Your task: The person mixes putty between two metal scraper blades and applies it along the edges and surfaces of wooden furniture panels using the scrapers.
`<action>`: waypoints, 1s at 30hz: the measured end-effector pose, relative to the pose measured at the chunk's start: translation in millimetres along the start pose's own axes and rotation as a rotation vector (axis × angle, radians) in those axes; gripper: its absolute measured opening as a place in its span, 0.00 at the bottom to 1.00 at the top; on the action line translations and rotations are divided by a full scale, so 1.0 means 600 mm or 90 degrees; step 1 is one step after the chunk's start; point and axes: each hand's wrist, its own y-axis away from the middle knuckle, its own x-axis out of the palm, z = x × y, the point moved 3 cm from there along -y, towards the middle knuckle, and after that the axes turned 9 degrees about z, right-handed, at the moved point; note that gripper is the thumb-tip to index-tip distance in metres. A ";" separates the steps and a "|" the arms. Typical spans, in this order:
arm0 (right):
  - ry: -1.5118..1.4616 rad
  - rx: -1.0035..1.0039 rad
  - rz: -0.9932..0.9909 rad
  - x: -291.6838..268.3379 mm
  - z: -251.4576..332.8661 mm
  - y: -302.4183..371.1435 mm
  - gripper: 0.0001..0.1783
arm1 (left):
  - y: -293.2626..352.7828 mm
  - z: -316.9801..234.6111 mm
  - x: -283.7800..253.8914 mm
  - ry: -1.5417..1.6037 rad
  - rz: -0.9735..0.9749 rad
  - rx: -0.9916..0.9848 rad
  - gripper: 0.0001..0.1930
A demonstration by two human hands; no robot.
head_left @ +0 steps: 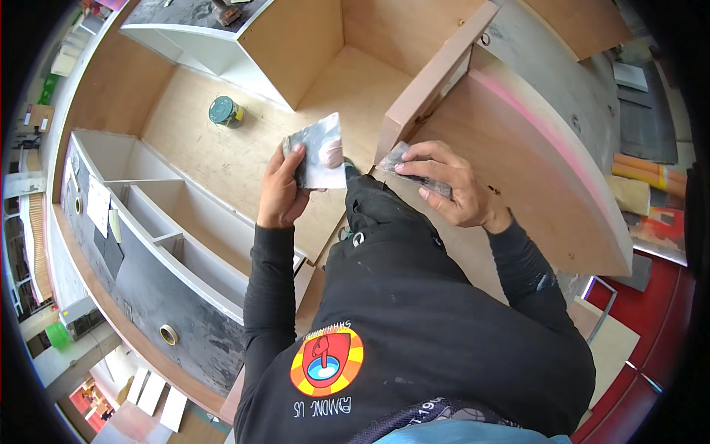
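Both arms, in black sleeves, reach forward from the body with bent elbows. The left hand (281, 189) is raised, fingers curled and thumb on top in a closed grip. The right hand (447, 185) lies lower, palm down, with fingers pressed flat and pointing left.

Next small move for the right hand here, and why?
Probably draw the right hand with its putty knife along the panel edge: the blade sits at that edge's lower end, and the left hand holds a smeared flat scraper close by.
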 end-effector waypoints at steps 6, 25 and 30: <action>0.316 -0.129 0.145 -0.062 0.016 -0.148 0.27 | -0.127 -0.047 -0.005 -0.055 0.071 0.002 0.16; 0.442 0.060 0.309 -0.032 -0.021 -0.041 0.23 | 0.002 -0.022 -0.037 0.042 -0.108 0.138 0.13; 0.485 0.005 0.141 -0.087 -0.111 -0.016 0.26 | 0.076 -0.008 -0.043 0.035 -0.154 0.166 0.15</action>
